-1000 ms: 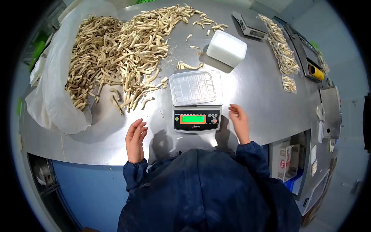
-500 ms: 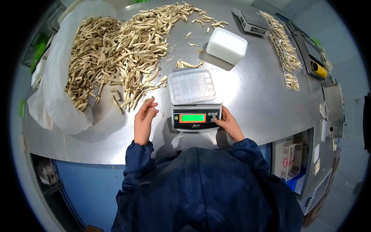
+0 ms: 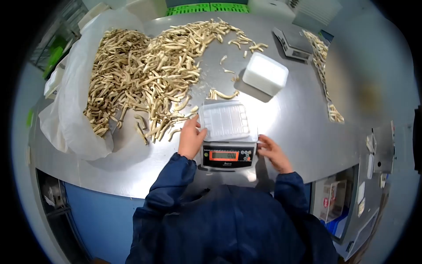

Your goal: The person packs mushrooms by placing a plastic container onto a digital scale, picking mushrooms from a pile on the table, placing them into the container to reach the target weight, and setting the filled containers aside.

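A clear plastic tray (image 3: pixel 225 121) lies on the platform of a digital scale (image 3: pixel 227 166), holding nothing. The scale's grey display (image 3: pixel 224 155) reads what looks like zeros. My left hand (image 3: pixel 191 138) is at the tray's left edge, thumb and index finger apart and touching or nearly touching it. To the right of the scale, my right hand (image 3: pixel 274 154) is open, fingers loosely bent beside the platform's corner. Just behind the tray lie a few long pale mushrooms (image 3: pixel 224 94). A large heap of the same mushrooms (image 3: pixel 162 66) spreads to the left.
A white plastic bag (image 3: pixel 66 119) borders the heap on the left. Behind the scale stands a stack of white trays (image 3: pixel 266 72). Farther back are a second scale (image 3: pixel 293 44) and a row of filled trays (image 3: pixel 320 55), partly hidden by a blur at right.
My left hand has moved right to the tray's edge. My right hand has left the scale's buttons. The display went from lit green to grey with digits. The view has shifted slightly.
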The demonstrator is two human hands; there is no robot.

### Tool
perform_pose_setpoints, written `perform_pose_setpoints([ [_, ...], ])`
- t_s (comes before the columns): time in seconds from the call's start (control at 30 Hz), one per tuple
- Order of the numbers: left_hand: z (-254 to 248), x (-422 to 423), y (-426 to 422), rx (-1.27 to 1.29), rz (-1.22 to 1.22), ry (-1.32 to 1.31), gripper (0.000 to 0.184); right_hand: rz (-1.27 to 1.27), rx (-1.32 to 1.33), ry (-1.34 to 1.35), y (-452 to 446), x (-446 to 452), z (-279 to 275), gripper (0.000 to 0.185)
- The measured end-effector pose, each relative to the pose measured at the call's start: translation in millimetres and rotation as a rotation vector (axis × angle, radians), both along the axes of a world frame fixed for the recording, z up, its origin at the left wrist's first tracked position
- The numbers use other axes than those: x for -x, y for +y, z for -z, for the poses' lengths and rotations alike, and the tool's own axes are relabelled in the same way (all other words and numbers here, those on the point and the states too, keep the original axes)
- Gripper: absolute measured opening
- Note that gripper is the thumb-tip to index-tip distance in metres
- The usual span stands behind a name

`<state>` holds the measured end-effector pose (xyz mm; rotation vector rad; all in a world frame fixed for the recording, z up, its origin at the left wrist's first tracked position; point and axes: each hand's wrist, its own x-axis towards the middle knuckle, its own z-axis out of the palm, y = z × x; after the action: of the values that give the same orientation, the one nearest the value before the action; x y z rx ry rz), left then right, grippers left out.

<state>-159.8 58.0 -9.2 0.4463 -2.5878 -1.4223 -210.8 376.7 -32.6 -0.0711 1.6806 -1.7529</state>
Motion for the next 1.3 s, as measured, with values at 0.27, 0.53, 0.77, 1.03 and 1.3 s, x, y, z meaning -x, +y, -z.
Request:
perform_pose_setpoints([
  [0.27,-24.0,13.6,3.9,-0.038,0.024,0.058,0.048,-0.180,-0.284,0.173,-51.4,168.9,-42.5,0.054],
  [0.53,42.6,-100.6,-70.2,0.215,-0.529,-0.001,0.094,-0.773,-0.806,0.795,-142.1,261.3,10.0,0.043],
  [0.77,64.2,-82.1,-91.3,0.434,-0.623,-0.283,0.121,-1.263,-1.084,0.994,-242.8,251.3,20.0,0.036],
  [1.03,73.4,-31.4,-155.4,0.389,-0.637,0.017,0.116,-0.660,-0.275,-0.184,-320.2,168.2,-52.6,0.026],
  [1.3,83.3,3.0,-185.7,-0.046,-0.490,0.141,0.096,-0.404,-0.427,-0.538,-338.4,94.6,2.5,0.063],
])
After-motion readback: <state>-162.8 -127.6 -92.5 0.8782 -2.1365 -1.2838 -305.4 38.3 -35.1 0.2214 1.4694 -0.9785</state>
